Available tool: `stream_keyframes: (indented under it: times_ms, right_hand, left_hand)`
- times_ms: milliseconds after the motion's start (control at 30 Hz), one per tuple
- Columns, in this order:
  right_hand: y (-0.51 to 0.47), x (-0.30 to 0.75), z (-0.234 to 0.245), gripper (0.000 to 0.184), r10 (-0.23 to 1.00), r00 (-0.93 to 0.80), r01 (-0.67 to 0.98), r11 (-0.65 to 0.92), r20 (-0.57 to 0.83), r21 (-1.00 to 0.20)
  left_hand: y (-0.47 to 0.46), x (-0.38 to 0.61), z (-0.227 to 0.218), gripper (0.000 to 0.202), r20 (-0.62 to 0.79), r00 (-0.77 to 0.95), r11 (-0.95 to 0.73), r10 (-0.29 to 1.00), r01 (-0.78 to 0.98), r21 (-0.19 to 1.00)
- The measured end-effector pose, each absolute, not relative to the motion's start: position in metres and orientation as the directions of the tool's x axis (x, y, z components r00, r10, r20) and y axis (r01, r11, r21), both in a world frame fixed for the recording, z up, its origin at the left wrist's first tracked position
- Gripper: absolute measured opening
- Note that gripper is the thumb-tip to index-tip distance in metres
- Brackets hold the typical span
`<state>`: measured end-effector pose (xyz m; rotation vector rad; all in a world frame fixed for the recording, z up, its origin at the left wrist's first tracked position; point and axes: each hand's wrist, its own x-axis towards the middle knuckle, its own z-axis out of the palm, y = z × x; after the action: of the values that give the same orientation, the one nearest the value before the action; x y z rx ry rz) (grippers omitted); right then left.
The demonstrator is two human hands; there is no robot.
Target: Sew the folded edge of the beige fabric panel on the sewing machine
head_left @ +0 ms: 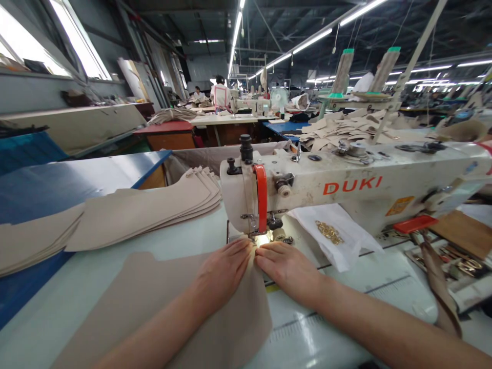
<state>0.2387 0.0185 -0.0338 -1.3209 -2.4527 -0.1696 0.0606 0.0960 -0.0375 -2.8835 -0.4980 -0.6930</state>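
Note:
A large beige fabric piece [238,312] lies on the sewing machine's bed, its upper edge running under the lit needle area of the white sewing machine [307,179]. My left hand [225,271] presses on the piece just left of the needle, fingers together and pointing at it. On the other side, my right hand [286,264] is closed at the fabric's right edge, close to the presser foot. The fingertips of both hands nearly meet there. The foot and the stitch line are mostly hidden behind my fingers.
Stacked beige pieces [149,210] lie at left on the table. Right of the needle, a white plastic bag [338,238] bears small gold metal rings. Farther right is a tray of metal parts [457,264]. Thread cones [343,72] stand behind; a person [221,96] sits farther back.

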Motion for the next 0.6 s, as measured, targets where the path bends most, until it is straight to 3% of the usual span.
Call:
stream_keyframes:
  times_ms: [600]
  right_hand:
    - [0.0206,0.2356,-0.0299,0.004,0.814,-0.495,0.853,0.523,0.306,-0.012]
  left_hand:
    - [0.0997,0.0656,-0.0346,0.04,0.466,0.87,-0.929,0.163,0.294,-0.224]
